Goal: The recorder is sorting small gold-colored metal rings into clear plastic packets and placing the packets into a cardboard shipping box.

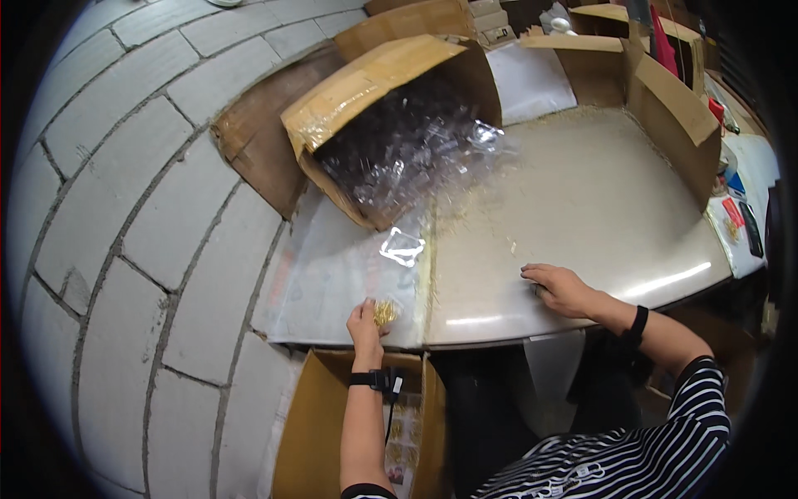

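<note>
My left hand [364, 327] is closed around a small clear pack of gold-coloured pieces [384, 313], just above the left part of the table. What the gold pieces are is too small to tell. Over the smooth beige tabletop [582, 200], near its front edge, my right hand [565, 291] stretches its fingers leftward, with nothing visible in them. Under my left forearm, a cardboard box [312, 416] contains several clear packs with gold-coloured contents [405, 431]. A clear plastic piece [402, 247] lies on the table's left part, beyond my left hand.
A tipped cardboard box [374, 79] spills many clear plastic pieces [416, 150] onto the table. Cardboard walls [677, 125] edge the far right. A white side surface [731, 229] holds a black tool [751, 229] and a red item [732, 209]. A grey block wall [166, 249] rises at left.
</note>
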Tool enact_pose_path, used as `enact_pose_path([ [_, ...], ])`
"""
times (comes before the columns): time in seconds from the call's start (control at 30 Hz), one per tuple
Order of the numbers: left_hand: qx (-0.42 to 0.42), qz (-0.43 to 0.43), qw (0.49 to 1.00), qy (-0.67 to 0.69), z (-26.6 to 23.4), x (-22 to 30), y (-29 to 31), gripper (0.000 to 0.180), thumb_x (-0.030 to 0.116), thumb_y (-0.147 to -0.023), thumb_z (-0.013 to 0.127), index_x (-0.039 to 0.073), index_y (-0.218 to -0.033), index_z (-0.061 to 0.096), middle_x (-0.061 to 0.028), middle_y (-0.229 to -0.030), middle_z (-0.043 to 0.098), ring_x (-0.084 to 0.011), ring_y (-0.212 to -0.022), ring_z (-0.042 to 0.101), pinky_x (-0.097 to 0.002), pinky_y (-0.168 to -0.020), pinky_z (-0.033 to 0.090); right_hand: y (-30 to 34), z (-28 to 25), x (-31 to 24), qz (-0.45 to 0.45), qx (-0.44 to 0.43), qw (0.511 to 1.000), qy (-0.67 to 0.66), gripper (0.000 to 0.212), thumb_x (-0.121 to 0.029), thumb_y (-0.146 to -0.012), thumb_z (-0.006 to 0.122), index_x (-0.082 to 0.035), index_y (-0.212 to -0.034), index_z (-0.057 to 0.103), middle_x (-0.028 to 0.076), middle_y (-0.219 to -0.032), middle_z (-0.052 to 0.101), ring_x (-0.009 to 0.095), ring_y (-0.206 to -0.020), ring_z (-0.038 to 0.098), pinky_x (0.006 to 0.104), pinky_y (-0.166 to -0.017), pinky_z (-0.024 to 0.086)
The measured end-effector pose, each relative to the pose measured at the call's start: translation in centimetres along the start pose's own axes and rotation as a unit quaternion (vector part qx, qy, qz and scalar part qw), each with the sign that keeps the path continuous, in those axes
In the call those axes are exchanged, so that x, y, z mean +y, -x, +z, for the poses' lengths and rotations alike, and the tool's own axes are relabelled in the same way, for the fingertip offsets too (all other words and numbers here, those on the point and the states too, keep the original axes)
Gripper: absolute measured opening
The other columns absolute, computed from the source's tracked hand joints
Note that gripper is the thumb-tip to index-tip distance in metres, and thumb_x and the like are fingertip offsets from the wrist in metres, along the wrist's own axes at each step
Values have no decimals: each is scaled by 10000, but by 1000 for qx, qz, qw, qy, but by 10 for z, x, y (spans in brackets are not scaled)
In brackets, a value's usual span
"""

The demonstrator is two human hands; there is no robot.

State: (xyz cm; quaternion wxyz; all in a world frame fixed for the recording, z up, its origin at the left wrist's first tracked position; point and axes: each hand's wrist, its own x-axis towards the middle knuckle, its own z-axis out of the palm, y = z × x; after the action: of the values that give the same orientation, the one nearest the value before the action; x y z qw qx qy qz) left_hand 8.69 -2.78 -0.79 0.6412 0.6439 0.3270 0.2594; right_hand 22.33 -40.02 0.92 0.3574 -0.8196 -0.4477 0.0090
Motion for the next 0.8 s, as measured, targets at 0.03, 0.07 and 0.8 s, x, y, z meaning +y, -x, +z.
enact_pose_path([
  [0.03,17,4,999,-50,-7,-4,-12,366,334,-960,459,8,-983,623,-68,-793,630,-137,-615,584,-257,-446,440,-23,4,13,10,-30,999,17,338,-37,-827,503,25,-1156,548,183,-1235,539,346,-1136,514,392,-962,432],
  [0.07,29,34,997,-64,-21,-19,-28,395,344,-965,441,-3,-956,629,-67,-768,625,-147,-613,585,-274,-475,452,-46,10,20,1,-31,999,20,335,-25,-814,481,43,-1135,552,189,-1210,548,353,-1118,518,395,-953,433],
  [0.8,-116,214,761,-601,104,43,-129,445,175,-813,610,-19,-1192,478,-273,-1104,554,-430,-947,591,-481,-825,472,-169,34,107,-47,-199,954,222,640,-346,-887,499,28,-1375,324,249,-1446,277,428,-1348,254,499,-1085,274],
])
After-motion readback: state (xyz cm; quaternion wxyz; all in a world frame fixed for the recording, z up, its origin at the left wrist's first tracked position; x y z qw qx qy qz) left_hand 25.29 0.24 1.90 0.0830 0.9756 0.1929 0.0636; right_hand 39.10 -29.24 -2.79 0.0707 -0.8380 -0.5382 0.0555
